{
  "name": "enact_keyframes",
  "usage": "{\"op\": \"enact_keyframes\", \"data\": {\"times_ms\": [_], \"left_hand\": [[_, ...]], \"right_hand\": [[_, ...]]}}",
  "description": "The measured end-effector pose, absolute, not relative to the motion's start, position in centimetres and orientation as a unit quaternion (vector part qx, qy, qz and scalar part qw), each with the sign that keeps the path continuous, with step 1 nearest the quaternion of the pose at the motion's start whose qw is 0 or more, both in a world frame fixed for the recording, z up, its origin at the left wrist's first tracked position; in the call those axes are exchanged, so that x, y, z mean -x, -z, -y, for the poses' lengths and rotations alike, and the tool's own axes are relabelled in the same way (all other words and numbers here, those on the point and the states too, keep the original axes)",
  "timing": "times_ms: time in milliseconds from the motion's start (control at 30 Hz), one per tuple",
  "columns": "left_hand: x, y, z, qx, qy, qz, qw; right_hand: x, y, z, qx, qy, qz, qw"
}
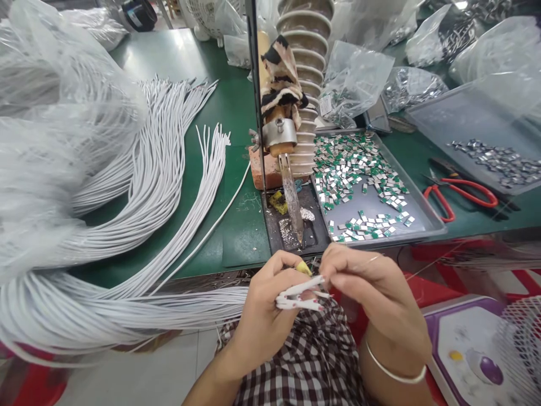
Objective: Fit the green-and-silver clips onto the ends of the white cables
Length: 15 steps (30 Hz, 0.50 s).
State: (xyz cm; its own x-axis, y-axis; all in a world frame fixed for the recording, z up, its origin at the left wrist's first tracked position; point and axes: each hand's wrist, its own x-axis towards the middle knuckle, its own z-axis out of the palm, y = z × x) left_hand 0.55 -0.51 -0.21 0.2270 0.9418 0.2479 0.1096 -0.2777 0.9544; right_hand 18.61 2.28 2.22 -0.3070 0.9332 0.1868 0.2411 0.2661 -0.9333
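Note:
My left hand [270, 304] is wrapped round a bundle of white cables [203, 307], whose cut ends [300, 296] poke out past the fingers and show small reddish tips. A yellow covering [303, 268] sits on one of its fingertips. My right hand [367, 287] is closed at those ends, thumb and fingers pinched together near one of them; exactly what is between the fingertips is hidden. Just beyond both hands, a soldering iron [291, 197] points down in a clamp over a dark tray [276, 234] with bits of solder.
A metal tray [422, 225] holds many small green-and-silver circuit boards [355, 169]. Red-handled pliers [469, 189] lie to its right, beside a plastic bin [456, 121] of metal parts. More white cables [160, 169] cover the left. A ribbed hose [306, 73] rises behind the iron. A purple-and-white fan [469, 338] stands lower right.

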Motion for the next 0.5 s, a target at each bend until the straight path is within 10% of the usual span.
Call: {"op": "enact_keyframes", "data": {"times_ms": [167,500], "left_hand": [[-0.9,0.4,0.8,-0.632,-0.465,-0.412,0.463],[-0.6,0.5,0.4,-0.565,-0.507,-0.442,0.478]], "right_hand": [[-19.4,-0.7,-8.4,0.620,-0.072,0.723,0.298],[-21.5,-0.1,-9.6,0.635,-0.081,0.734,0.225]]}}
